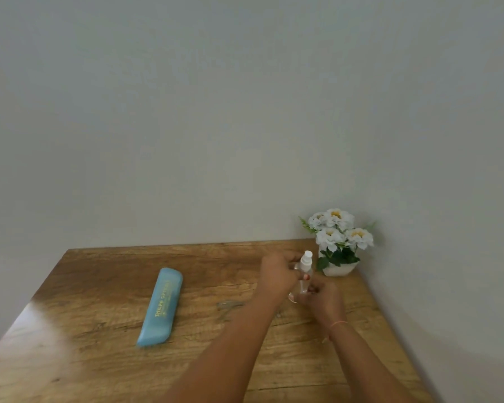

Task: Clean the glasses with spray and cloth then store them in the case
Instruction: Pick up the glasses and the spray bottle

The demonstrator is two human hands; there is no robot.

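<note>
A small clear spray bottle [306,261] with a white nozzle stands upright near the table's back right. My left hand [277,276] is curled around its upper part from the left. My right hand [325,299], with a thin thread at the wrist, grips it low from the right. A clear curved rim [293,299] shows under my fingers; I cannot tell if it belongs to the glasses. A thin grey shape [229,306] lies on the wood left of my left forearm, too blurred to name. The blue glasses case [161,306] lies shut at centre left. No cloth is visible.
A white pot of white flowers [338,242] stands in the back right corner, just behind the bottle. The wooden table [99,359] meets a plain wall at the back and on the right. Its left edge runs diagonally.
</note>
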